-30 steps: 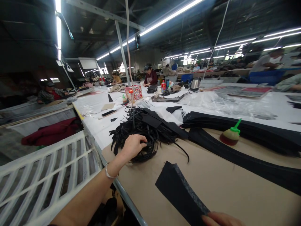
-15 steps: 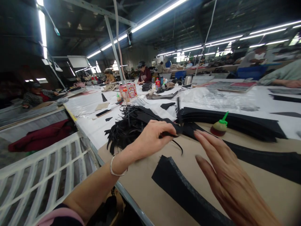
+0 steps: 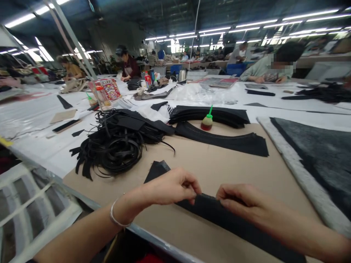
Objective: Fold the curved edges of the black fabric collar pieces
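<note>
A stack of long curved black pieces (image 3: 219, 219) lies on the brown board (image 3: 219, 168) near the table's front edge. My left hand (image 3: 172, 188) pinches the stack's top edge with closed fingers; a bracelet circles that wrist. My right hand (image 3: 241, 201) grips the same stack just to the right, fingers curled over it. A tangled heap of thin black strips (image 3: 115, 146) lies to the left, beyond my left hand.
A glue bottle with a green nozzle (image 3: 207, 122) stands by more curved black stacks (image 3: 222, 140). A grey felt mat (image 3: 315, 157) lies at the right. A metal rail (image 3: 153, 241) edges the table. Other people work at far tables.
My left hand has left the strip heap and come back to the near stack. My right hand dropped from the air onto it. The view has swung to the right.
</note>
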Available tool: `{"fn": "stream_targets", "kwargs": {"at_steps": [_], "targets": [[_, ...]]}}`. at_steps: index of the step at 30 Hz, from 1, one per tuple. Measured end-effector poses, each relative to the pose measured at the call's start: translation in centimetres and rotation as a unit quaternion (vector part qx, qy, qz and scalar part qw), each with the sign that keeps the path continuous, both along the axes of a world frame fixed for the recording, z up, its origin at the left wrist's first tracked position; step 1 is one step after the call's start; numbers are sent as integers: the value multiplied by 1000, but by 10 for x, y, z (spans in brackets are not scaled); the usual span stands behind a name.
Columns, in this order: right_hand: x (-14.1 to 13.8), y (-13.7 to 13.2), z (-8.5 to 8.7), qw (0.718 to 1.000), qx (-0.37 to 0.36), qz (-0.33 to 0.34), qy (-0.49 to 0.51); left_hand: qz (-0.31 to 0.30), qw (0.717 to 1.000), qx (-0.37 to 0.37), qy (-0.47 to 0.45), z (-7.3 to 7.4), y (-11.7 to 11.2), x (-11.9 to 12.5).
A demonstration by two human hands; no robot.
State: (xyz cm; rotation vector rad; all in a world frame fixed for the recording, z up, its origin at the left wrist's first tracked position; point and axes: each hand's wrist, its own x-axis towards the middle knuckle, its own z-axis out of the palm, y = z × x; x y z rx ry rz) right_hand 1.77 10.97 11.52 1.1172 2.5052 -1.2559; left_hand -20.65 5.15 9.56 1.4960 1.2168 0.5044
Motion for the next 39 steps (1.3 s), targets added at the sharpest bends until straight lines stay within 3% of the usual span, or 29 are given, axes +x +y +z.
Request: {"fn": "stream_targets", "kwargs": {"at_steps": [3,7,11,15,21,31,39], "targets": [[15,-2,-17,999,-34,-22,10,-7,999,-40,-7,-13,4,15],[23,-3,-28,998,-45,-54,2,-19,998,-35,40,-16,6,30],[28,-13,-36,998,-8,-64,-28,-12,994,-15,104,-21,4,40],[30,-23,-49,990,45,-96,-96,-1,985,-6,170,-36,1,49],[26,-13,-66,978,93,-120,-144,54,967,40,245,-48,11,56],[12,-1,-74,970,110,-134,-172,64,963,52,257,-67,26,53],[14,-2,-77,967,113,-131,-187,73,964,42,254,-68,24,55]]}}
